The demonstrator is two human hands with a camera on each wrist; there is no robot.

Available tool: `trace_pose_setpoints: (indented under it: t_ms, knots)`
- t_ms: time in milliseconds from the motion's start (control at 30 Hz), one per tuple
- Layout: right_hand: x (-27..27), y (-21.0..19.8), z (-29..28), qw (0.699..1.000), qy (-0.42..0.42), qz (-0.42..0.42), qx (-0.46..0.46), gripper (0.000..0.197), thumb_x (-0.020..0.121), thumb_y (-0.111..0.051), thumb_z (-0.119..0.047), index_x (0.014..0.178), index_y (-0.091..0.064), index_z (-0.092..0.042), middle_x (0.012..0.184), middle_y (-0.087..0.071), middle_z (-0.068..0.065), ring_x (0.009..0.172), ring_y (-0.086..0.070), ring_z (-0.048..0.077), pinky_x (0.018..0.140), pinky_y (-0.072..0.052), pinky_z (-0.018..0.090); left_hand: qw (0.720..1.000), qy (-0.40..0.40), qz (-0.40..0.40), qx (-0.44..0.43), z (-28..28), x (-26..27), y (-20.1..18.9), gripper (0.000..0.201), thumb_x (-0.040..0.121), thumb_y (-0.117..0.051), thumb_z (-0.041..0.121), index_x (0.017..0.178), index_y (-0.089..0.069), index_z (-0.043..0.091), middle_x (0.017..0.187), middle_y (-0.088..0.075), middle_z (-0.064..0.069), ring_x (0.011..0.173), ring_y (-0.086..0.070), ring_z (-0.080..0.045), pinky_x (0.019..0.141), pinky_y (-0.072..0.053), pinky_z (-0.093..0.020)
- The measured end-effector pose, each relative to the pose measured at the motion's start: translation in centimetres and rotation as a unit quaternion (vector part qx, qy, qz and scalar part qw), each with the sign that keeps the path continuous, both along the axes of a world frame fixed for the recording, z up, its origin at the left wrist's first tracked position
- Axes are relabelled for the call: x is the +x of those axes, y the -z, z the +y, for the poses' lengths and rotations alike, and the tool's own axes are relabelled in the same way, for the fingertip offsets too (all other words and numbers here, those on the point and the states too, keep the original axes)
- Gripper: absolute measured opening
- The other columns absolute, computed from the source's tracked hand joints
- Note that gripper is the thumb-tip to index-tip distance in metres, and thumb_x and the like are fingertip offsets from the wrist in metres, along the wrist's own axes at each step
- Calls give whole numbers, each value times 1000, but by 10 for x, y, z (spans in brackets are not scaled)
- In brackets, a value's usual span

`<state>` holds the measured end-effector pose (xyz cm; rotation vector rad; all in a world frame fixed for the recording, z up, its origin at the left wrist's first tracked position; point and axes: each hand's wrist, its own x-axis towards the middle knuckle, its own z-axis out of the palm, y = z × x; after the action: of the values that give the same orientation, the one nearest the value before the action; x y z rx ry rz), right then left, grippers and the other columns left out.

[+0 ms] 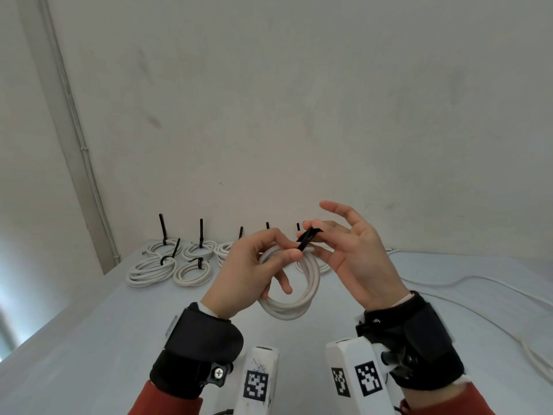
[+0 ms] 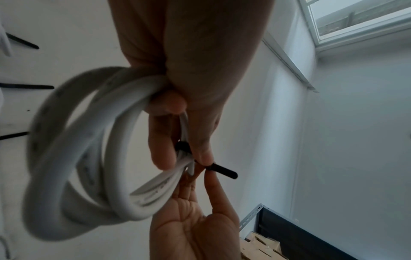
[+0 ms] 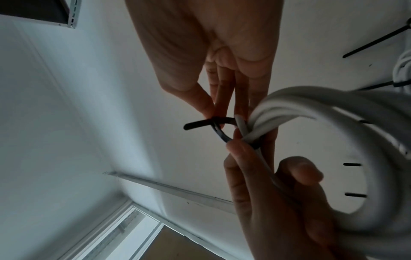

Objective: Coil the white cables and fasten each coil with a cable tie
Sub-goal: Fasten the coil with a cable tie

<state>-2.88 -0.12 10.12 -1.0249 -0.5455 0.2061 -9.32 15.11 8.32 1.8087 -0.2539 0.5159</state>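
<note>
**Slack tie on a held coil, both hands pinching**

Right hand (image 1: 359,259): thumb and forefinger pinch the black plastic cable tie (image 1: 308,238) where its tail crosses the loop. The other three fingers (image 1: 344,211) are straight and spread.

Left hand (image 1: 245,274): thumb and forefinger clamp the coil of white round cable (image 1: 299,308) right where the tie wraps it. The other fingers curl through the ring.

The coil is held in the air between the two hands, above the pale grey table (image 1: 89,339), roughly upright. Its turn count is unclear because both wrist views are blurred.

The right wrist view shows the tie loop slack, with wall visible through it. Cannot tell whether the tail passes through the head.

At the table's far edge, by the off-white wall (image 1: 269,115), sit finished white coils with black ties (image 1: 149,271).
- Tie tails: seven counted.
- Coils: four in full and a fifth partly behind the left hand. The sixth and seventh are mostly hidden behind the hands and the held coil.

One loose white cable (image 1: 478,295) lies uncoiled on the right and runs off the frame edge.

Near the wrists:
- two black wrist straps (image 1: 203,333)
- two white camera mounts (image 1: 260,381) with three square black-and-white markers
- two red sleeves (image 1: 161,402), cut off at the bottom

The left wrist view also shows one window (image 2: 360,19) and a grey metal shelf (image 2: 255,216) holding cardboard boxes, cropped at the corner.
</note>
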Motion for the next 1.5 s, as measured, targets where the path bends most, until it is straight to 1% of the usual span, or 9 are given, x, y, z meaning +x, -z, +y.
trace_pose_setpoints:
  t_ms: [233, 400, 533, 633, 833, 1233, 1367, 1433, 1500]
  knots:
    - [6, 3, -2, 999, -24, 41, 23, 46, 82, -55, 15, 120, -53, -10, 71, -59, 6, 73, -64, 22, 66, -55, 29, 994, -9, -62, 85, -1, -2, 1, 8, 84, -67, 17, 81, -65, 10, 48, -57, 9, 36, -49, -5, 41, -34, -13]
    - [8, -2, -9, 996, 4, 11, -91, 40, 67, -73, -17, 102, -58, -6, 77, -60, 9, 71, -63, 22, 71, -58, 33, 939, -82, -201, 267, 6, 7, 8, 13, 86, -64, 27, 82, -65, 15, 76, -65, 10, 55, -52, 1, 59, -38, -6]
    - [2, -6, -10, 979, -11, 20, -204, 36, 70, -68, -40, 73, -63, -5, 60, -54, 6, 51, -52, 18, 51, -50, 28, 897, -126, -262, 332, 11, 11, 10, 14, 90, -54, 32, 93, -60, 20, 91, -66, 3, 74, -61, -11, 66, -49, -22]
    - [0, -7, -8, 975, -22, 34, -219, 43, 72, -64, -45, 71, -65, -2, 55, -54, 6, 48, -51, 18, 48, -49, 27, 876, -145, -273, 371, 15, 10, 9, 10, 91, -52, 32, 97, -53, 24, 93, -64, 2, 73, -63, -18, 60, -52, -32]
    - [-1, -7, -6, 975, -58, 101, -189, 39, 73, -65, -44, 74, -66, -4, 57, -59, 5, 46, -57, 15, 47, -51, 23, 861, -154, -254, 413, 15, 5, 5, 16, 93, -46, 34, 97, -54, 21, 95, -63, 0, 69, -62, -22, 55, -52, -35]
    - [-1, -11, -13, 964, -82, 149, -202, 43, 71, -65, -48, 67, -69, -5, 59, -64, 7, 44, -59, 13, 44, -52, 20, 861, -135, -243, 425, 13, 9, 9, 17, 91, -50, 29, 95, -62, 18, 92, -62, -2, 65, -62, -23, 53, -52, -36]
    - [-2, -10, -12, 964, -93, 137, -209, 24, 73, -67, -29, 66, -72, -6, 59, -64, 5, 45, -59, 10, 45, -51, 19, 871, -122, -233, 415, 12, 14, 15, 16, 90, -53, 28, 94, -64, 18, 91, -63, -1, 65, -62, -22, 54, -52, -34]
    - [-2, -9, -12, 965, -93, 139, -204, 23, 80, -64, -24, 76, -71, -3, 57, -61, 3, 44, -57, 9, 44, -50, 19, 879, -127, -237, 393, 14, 17, 17, 20, 89, -52, 30, 92, -66, 16, 90, -65, -1, 67, -62, -17, 58, -52, -29]
    - [-2, -8, -11, 966, -95, 138, -196, 23, 90, -57, -19, 85, -71, -1, 55, -56, 1, 44, -52, 8, 44, -47, 17, 895, -128, -238, 354, 15, 17, 17, 25, 88, -54, 32, 89, -69, 11, 88, -66, 0, 67, -56, -1, 62, -46, -14]
